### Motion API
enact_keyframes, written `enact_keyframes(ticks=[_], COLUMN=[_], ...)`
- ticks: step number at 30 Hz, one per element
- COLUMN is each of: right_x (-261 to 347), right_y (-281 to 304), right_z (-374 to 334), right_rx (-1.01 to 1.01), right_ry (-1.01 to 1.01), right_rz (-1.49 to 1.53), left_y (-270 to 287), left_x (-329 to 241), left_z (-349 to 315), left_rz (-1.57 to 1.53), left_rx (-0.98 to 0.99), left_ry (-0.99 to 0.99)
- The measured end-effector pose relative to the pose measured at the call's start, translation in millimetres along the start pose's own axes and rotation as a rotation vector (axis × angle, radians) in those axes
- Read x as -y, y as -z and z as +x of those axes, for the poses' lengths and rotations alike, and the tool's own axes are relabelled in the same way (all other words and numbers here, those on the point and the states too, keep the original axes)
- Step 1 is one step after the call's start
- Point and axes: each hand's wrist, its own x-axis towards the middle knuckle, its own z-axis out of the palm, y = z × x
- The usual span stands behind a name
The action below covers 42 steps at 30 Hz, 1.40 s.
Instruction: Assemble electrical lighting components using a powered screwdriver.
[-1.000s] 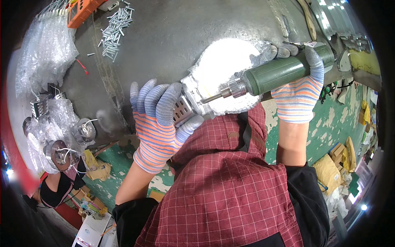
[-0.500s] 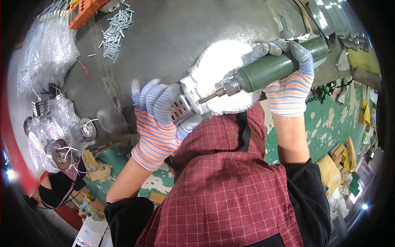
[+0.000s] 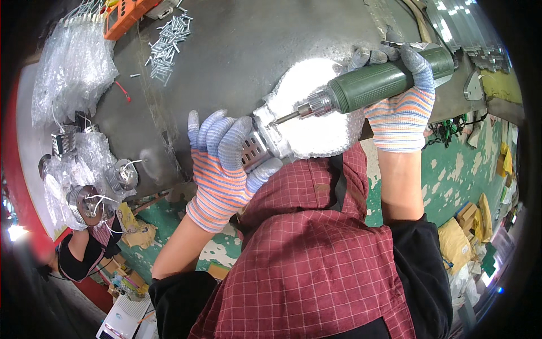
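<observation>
My left hand (image 3: 219, 169), in a striped knit glove, is closed round a perforated silver metal housing (image 3: 256, 150). The housing's wider end joins a round piece wrapped in bright, glaring bubble wrap (image 3: 316, 121). In my right hand (image 3: 400, 121), gloved alike, lies a green electric screwdriver (image 3: 370, 87), its fingers wrapped round the thick body. The bit (image 3: 287, 118) points left and down, its tip at the rim of the housing. Whether a screw sits under the tip is too small to tell.
Loose silver screws (image 3: 168, 48) lie on the dark bench (image 3: 237, 39), near an orange device (image 3: 129, 17). At the left are bubble-wrapped parts (image 3: 73, 73) and round metal fittings with white wires (image 3: 87, 204). Another person's arm (image 3: 79, 244) shows at lower left.
The whole view has shifted slightly, with the bench items sitting further right. Both hands keep their grips, and the bit stays at the housing. The other person's arm has moved nearer the fittings.
</observation>
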Motion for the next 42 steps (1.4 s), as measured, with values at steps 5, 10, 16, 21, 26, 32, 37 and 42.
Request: enact_keyframes(ticks=[5, 10, 16, 21, 26, 32, 37, 42], right_x=[-1, -2, -1, 0, 1, 1, -3, -5], right_y=[3, 4, 11, 6, 1, 4, 5, 2], right_z=[1, 2, 4, 6, 8, 11, 14, 10], right_rx=[-0.036, -0.033, 0.131, 0.001, -0.122, -0.075, -0.026, 0.040], right_ry=[0.001, -0.029, -0.116, -0.076, 0.104, 0.033, -0.004, -0.103], right_rz=[0.025, 0.007, -0.020, -0.062, -0.140, -0.125, -0.134, -0.053], left_y=[0, -1, -3, -3, -4, -5, -5, -2], left_x=[1, 4, 4, 7, 7, 8, 10, 9], left_z=[0, -1, 0, 0, 1, 1, 2, 2], left_rz=[-0.007, -0.016, -0.031, -0.045, -0.048, -0.042, -0.065, -0.079], left_rx=[0.016, 0.003, -0.010, -0.017, -0.011, -0.005, -0.014, 0.013], left_ry=[-0.001, -0.016, -0.019, -0.026, -0.026, -0.017, -0.038, -0.039])
